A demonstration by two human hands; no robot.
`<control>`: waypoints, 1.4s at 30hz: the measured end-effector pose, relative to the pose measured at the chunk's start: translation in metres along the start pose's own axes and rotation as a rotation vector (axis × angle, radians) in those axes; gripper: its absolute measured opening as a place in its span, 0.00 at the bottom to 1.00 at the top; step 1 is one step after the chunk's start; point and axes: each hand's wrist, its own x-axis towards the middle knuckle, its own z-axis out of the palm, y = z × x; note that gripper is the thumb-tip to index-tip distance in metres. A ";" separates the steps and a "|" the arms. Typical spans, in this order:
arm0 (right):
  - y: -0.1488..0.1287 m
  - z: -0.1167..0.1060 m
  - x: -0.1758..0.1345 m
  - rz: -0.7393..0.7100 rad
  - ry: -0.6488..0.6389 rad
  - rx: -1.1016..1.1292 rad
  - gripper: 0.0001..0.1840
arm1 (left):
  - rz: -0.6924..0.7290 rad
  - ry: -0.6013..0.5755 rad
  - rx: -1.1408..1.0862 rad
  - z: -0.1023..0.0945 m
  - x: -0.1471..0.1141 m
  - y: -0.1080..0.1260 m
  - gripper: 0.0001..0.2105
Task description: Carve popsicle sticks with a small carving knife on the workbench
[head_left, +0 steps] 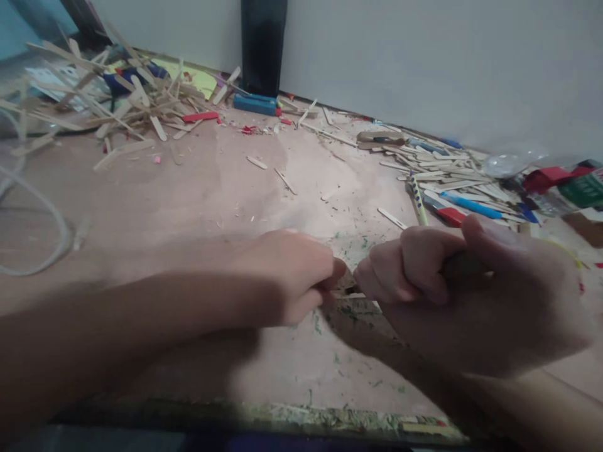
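Note:
My left hand (301, 276) comes in low from the left, its fingers pinched together on the end of a thin, pale wooden craft stick (342, 294). Close beside it, my right hand (433, 282) is curled into a fist with the thumb on top. What the fist grips is mostly hidden by the fingers. A small dark tip shows between the hands, against the stick. Green shavings (351, 311) lie on the wooden tabletop (198, 188) under and around both hands.
A tangled heap of craft sticks (136, 94) fills the back left. More sticks (452, 169) lie at the right, with a blue pen (471, 204), a dotted pencil (417, 198) and a green-labelled bottle (581, 188). A blue block (255, 104) sits by a dark post (264, 47). White cable (56, 220) loops at left.

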 end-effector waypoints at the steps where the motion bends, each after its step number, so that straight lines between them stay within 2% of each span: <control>1: 0.000 0.000 -0.001 0.006 -0.001 0.000 0.41 | -0.001 -0.003 -0.001 -0.001 0.000 0.001 0.09; 6: 0.000 0.003 -0.002 0.002 0.047 0.015 0.42 | -0.007 -0.027 -0.011 -0.004 -0.002 0.003 0.10; 13: 0.003 0.003 0.000 -0.033 0.044 0.015 0.45 | -0.045 -0.081 -0.027 -0.014 -0.003 0.013 0.11; 19: 0.000 -0.003 -0.004 -0.018 -0.001 0.018 0.42 | -0.011 -0.035 -0.028 -0.006 -0.002 0.004 0.09; 23: 0.001 -0.002 -0.002 -0.020 0.032 0.018 0.40 | 0.015 -0.009 -0.038 -0.001 -0.001 -0.001 0.10; 32: 0.000 -0.003 0.001 0.010 -0.010 0.008 0.40 | 0.032 0.000 -0.026 -0.002 -0.003 -0.001 0.08; 38: 0.000 -0.002 -0.001 0.008 0.045 0.013 0.40 | 0.039 0.010 -0.026 -0.002 -0.003 -0.001 0.10; 42: 0.000 -0.003 -0.001 0.006 0.019 -0.001 0.40 | 0.038 0.009 -0.029 -0.003 -0.002 -0.002 0.10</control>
